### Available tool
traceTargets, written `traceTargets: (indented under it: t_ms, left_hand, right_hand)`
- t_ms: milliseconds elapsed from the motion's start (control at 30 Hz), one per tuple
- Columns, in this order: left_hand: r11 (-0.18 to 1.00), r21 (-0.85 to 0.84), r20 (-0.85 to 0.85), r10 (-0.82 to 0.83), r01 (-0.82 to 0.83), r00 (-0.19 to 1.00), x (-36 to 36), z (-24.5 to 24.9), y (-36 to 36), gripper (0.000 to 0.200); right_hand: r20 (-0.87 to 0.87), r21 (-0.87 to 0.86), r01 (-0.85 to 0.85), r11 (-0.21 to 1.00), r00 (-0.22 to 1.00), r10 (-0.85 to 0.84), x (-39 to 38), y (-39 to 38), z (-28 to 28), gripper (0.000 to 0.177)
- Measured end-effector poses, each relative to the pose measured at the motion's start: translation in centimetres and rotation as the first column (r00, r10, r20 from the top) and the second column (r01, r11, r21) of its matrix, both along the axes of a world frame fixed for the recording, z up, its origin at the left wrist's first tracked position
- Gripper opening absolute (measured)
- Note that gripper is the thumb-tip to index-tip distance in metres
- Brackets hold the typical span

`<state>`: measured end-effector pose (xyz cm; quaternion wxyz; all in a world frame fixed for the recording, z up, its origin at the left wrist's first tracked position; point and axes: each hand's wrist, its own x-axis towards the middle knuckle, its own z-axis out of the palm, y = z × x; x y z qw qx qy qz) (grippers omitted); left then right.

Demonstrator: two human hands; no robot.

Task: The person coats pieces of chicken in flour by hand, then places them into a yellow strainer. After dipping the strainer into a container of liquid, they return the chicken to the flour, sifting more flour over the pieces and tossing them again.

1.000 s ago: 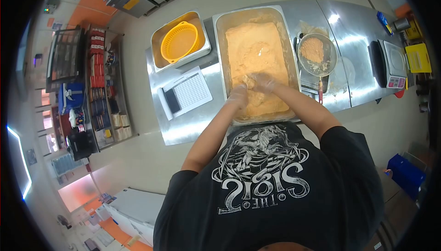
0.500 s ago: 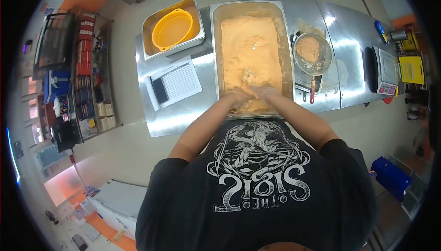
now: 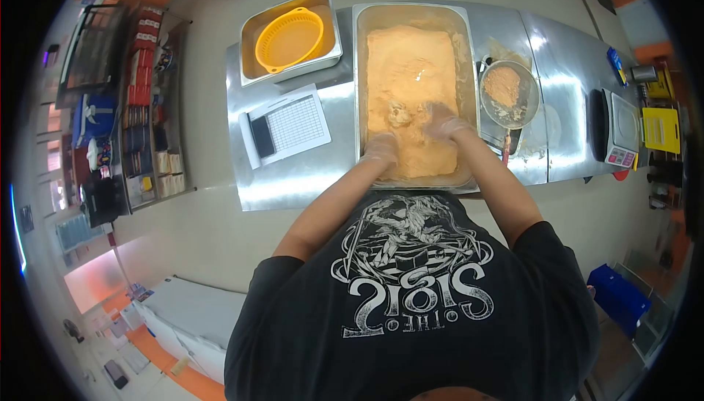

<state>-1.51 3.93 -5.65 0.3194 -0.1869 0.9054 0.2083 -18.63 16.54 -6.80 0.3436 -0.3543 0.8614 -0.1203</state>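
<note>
A deep metal pan (image 3: 359, 71) holds a thick bed of pale orange breading flour (image 3: 411, 53). My left hand (image 3: 381, 152), in a clear plastic glove, rests low at the pan's left side with its fingers loosely stretched on the flour. Farther forward on the right, my gloved right hand (image 3: 442, 122) is slightly blurred, fingers apart over the flour. Between and ahead of the hands sits a lumpy flour-coated piece (image 3: 400, 113). Loose flour is heaped near the pan's front edge.
Left of the pan stand a metal tub (image 3: 334, 53) with a yellow plastic basket (image 3: 290, 38) and a white clipboard-like board with a grid sheet (image 3: 297, 124). To the right are a strainer (image 3: 524, 100) holding crumbs and a digital scale (image 3: 622, 126) on the steel table (image 3: 293, 188).
My hands have come apart from close together at the pan's front. The right moved forward and right, the left stayed low at the left. The view has shifted slightly.
</note>
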Motion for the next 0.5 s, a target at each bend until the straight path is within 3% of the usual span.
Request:
traceTargets:
  t_ms: [100,167,200,267,300,367,400,500]
  left_hand:
    - [0.977,0.04,0.077,-0.211,0.208,0.974,-0.1,3.5,0.3,0.024]
    - [0.958,0.094,0.085,-0.281,0.273,0.956,-0.2,4.7,0.4,0.023]
    - [0.989,0.058,0.005,-0.133,0.133,0.991,-0.6,4.6,0.3,0.025]
    - [0.989,0.02,-0.171,0.146,-0.145,0.974,-1.7,3.4,-0.2,0.03]
    - [0.989,-0.042,-0.289,0.124,-0.142,0.949,-2.3,2.4,-0.9,0.034]
    - [0.976,-0.15,-0.509,0.059,-0.156,0.859,-3.6,0.8,-1.8,0.044]
    - [0.99,-0.105,-0.398,0.044,-0.093,0.916,-4.2,1.0,-2.0,0.047]
    - [0.999,0.044,-0.125,-0.009,0.014,0.992,-5.5,0.7,-2.0,0.054]
  right_hand:
    - [0.065,-0.067,-0.044,0.997,0.997,0.048,-1.1,-1.7,3.4,0.059]
    - [0.073,-0.086,-0.021,0.996,0.997,0.027,-0.4,-2.3,1.6,0.049]
    - [0.075,-0.099,-0.006,0.995,0.997,0.013,-0.1,-2.6,0.4,0.046]
    - [-0.023,-0.16,-0.203,0.966,0.979,0.202,1.9,-1.6,-2.1,0.044]
    - [-0.073,-0.178,-0.294,0.939,0.956,0.285,2.8,-1.1,-2.0,0.045]
    - [0.169,-0.022,-0.374,0.927,0.913,0.372,2.4,-0.6,0.3,0.051]
    - [0.29,0.049,-0.427,0.903,0.871,0.397,2.1,-0.4,1.5,0.054]
    - [0.125,0.128,0.024,0.991,0.991,-0.04,0.0,0.0,1.3,0.06]
